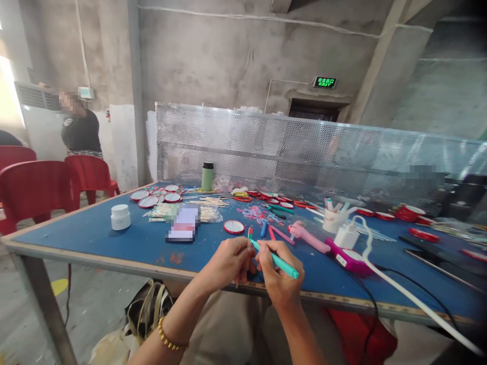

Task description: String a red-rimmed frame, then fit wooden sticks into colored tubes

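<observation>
My right hand (279, 276) grips a teal pen-like tool (276, 259), its tip pointing left toward my left hand (229, 263). My left hand is closed around a small dark piece at the near edge of the blue table (114, 238); the piece is mostly hidden by my fingers. The two hands touch just above the table edge. A round red-rimmed mirror (234, 226) and several coloured pens (266, 230) lie just beyond my hands.
A white jar (120, 217), a green flask (207, 176), red-rimmed discs (155, 196), a cup of pens (335, 219) and a pink glue gun (327, 248) with white cable are on the table. Red chairs (36, 190) and a person (79, 129) stand left. A bag (146, 314) sits below.
</observation>
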`<state>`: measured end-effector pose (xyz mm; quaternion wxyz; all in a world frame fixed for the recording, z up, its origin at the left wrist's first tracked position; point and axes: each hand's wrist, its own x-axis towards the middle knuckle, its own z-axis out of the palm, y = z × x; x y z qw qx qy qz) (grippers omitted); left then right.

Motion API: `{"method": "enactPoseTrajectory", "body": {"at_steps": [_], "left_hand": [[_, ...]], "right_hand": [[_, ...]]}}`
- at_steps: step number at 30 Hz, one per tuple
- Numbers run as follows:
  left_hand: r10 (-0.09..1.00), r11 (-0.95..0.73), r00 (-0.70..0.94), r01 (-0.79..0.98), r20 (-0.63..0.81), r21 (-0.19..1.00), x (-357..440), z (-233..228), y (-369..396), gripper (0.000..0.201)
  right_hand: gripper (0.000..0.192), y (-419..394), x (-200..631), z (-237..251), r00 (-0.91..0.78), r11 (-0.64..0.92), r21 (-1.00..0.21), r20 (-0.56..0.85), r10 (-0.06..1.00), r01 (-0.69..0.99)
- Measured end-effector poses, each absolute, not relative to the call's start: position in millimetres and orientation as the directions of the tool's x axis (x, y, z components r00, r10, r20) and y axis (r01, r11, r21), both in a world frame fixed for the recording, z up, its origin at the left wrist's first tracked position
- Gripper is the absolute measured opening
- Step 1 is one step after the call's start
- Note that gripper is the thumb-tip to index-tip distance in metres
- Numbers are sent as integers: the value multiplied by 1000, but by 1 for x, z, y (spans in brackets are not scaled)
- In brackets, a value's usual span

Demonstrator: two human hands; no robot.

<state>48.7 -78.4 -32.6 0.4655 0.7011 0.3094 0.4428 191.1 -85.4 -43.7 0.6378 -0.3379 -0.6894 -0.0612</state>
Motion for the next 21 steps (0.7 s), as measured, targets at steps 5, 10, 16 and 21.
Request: {"method": "enactPoseTrajectory", "body": {"at_steps": [5,10,16,21], "left_hand": [[851,-373,413,40,324,927,50,-32,-79,40],[855,-368,409,42,320,929,50,-32,-79,40],[848,-394,403,47,344,918,50,-32,-80,39],[850,-393,401,49,342,918,50,-31,-81,39]], "right_hand": [[17,-84,192,-43,37,765,-333,926,377,552],[17,-85,192,-43,24,763,-322,927,374,560],[17,-86,191,-41,3,763,-296,933,360,575],[19,-87,190,-39,2,760,-301,930,367,576]]}}
